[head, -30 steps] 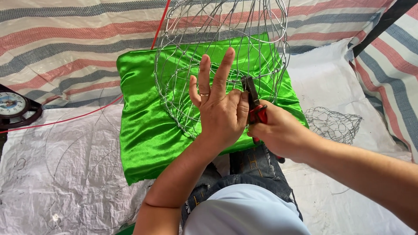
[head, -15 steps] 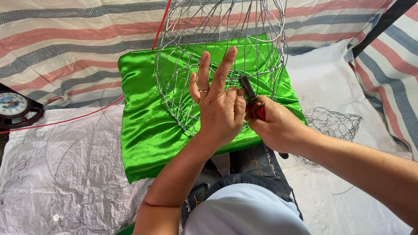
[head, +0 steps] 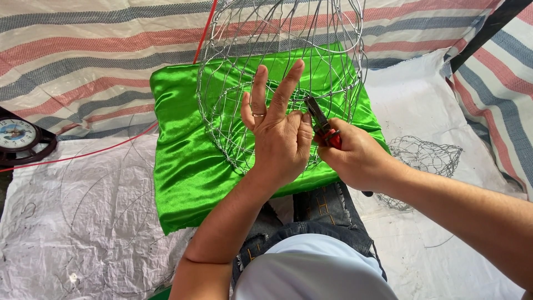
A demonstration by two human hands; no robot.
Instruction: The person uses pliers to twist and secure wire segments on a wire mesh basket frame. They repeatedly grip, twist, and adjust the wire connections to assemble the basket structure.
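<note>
Overhead, the wire frame [head: 277, 61] stood on a green satin cloth [head: 183, 161] spread over the person's lap; it rose out of the top of the view, a rounded cage of thin silver wire with wide diamond gaps. Left hand [head: 280, 133] lay against the near side of the frame, first two fingers splayed upward, thumb and the other fingers pinched at one wire crossing; a ring showed on one finger. Right hand [head: 355, 158] was closed round the red handles of a pair of pliers [head: 321, 125], whose dark nose met the mesh just beside the left thumb. Whether the nose had bitten onto a strand could not be told.

Judgement on handling: frame looked light and springy, easily bent out of round, strands thin enough to prick. Best held at a crossing or along a hoop, where strands brace one another, not mid-span. Satin looked slippery, so the frame could slide.

Nearby: a smaller wire mesh piece [head: 425, 158] on the white sheet [head: 83, 222] to the right, a round clock [head: 16, 136] at far left, a thin red cord [head: 111, 150] over the striped tarp [head: 83, 61].
</note>
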